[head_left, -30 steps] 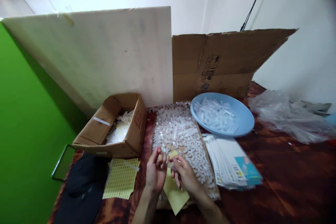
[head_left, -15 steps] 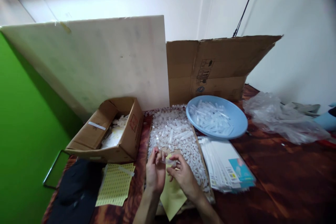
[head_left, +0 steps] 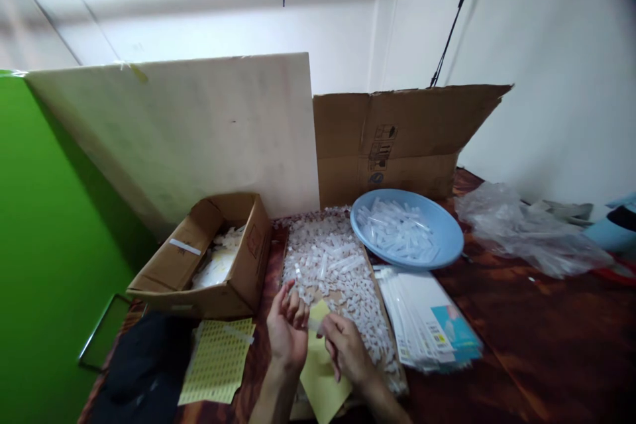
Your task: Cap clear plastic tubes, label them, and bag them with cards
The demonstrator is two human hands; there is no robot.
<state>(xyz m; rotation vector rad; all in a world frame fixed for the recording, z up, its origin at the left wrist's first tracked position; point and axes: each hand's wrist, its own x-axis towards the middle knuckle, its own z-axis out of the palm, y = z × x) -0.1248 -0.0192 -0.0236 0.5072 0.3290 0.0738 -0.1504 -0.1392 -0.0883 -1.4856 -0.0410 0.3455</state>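
- Head view: right hand [head_left: 346, 348] pinching small translucent plastic tube [head_left: 315, 326]; left hand [head_left: 289, 338] curled by its other end, can't tell that grip.
- Tube's above plain yellow paper sheet [head_left: 322, 381].
- Step, likely: two-handed tube handling; next move calls for steadiness.

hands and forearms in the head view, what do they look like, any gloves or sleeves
The left hand and right hand are bare, without gloves. The left forearm and right forearm show no sleeves, watch or bracelet where visible, and both narrow toward the wrist. The fingers look slender; fine details such as nails are too blurred to tell.
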